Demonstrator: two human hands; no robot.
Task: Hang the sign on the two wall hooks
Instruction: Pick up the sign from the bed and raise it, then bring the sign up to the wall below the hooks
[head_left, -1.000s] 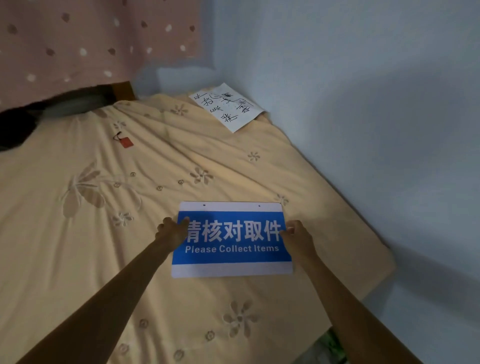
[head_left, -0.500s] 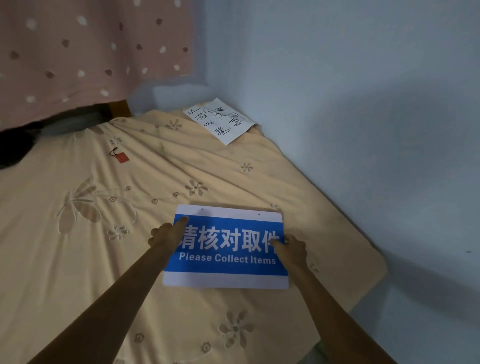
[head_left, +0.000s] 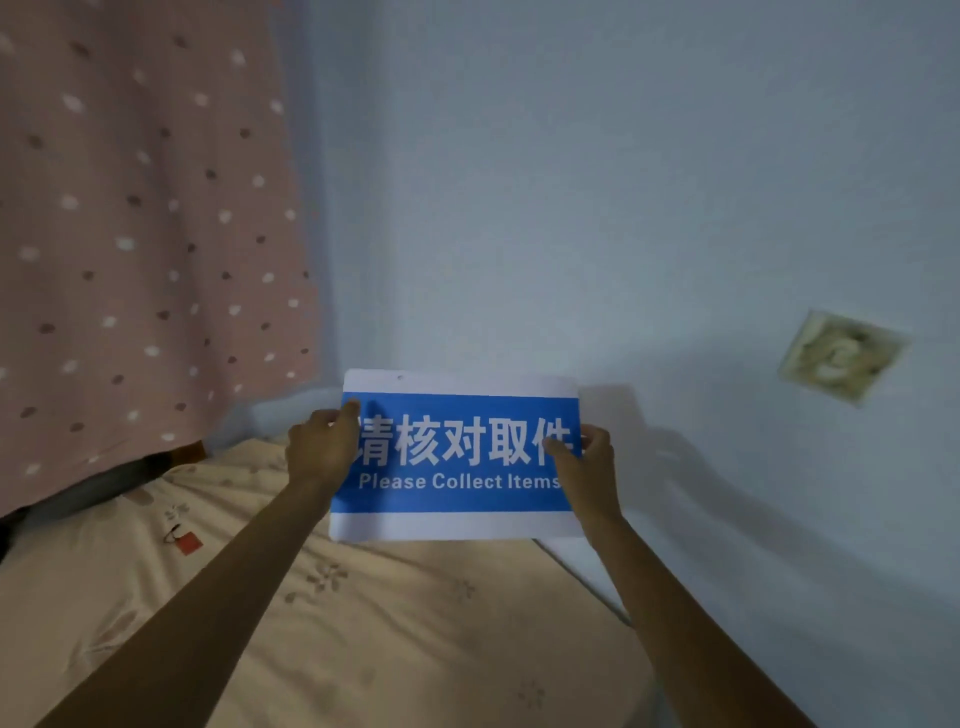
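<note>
Carry step. Sign (head_left: 457, 457) held upright in the air above the bed (head_left: 363, 623), facing the person, near the blue wall (head_left: 571, 208). Left hand (head_left: 322, 447) clamped on its left edge, right hand (head_left: 584, 457) pinching the right edge. One hang hole visible along the top; hooks not in view. Next move likely needs finding the hooks, raising the sign, aligning the holes.

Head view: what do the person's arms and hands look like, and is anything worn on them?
Both forearms are bare right down to the frame edge, with no sleeves showing. The left hand and right hand have no gloves, and no watch, bracelet or ring can be seen in this dim light.
</note>
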